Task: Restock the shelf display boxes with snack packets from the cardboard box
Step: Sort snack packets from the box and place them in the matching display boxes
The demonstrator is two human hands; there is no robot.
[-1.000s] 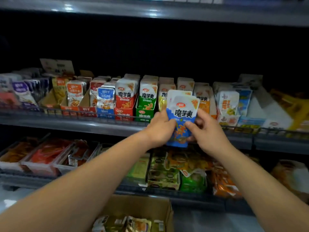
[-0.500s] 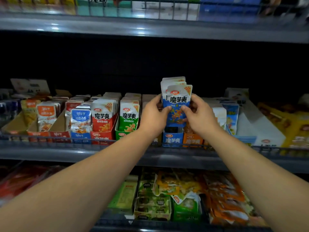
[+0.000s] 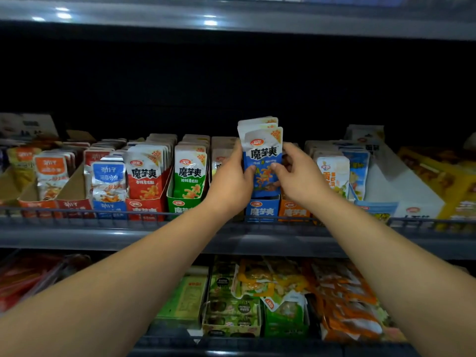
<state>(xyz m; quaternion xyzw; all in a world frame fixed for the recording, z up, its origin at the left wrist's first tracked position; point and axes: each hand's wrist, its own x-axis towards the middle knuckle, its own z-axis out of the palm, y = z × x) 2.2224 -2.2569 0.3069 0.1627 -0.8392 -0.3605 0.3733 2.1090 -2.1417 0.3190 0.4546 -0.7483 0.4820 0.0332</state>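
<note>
Two hands grip blue-and-white snack packets (image 3: 261,155) | upright | above blue display box (image 3: 262,208)

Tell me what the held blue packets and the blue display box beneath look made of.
Blue packets: likely glossy plastic film, given the sheen and flat sealed edges. Blue display box: probably matte printed cardboard; a similar box further left shows brown raw insides.

You stood facing a grey metal shelving unit. The upper shelf (image 3: 334,27) ran across the top of your view, its front lip catching a few bright spots of overhead light (image 3: 210,22). Behind the middle shelf (image 3: 103,237) the back panel (image 3: 231,86) was black and unlit. A thin wire rail (image 3: 77,215) edged that shelf. The bottom shelf (image 3: 257,349) lay dim below, perhaps railed the same way.
</note>
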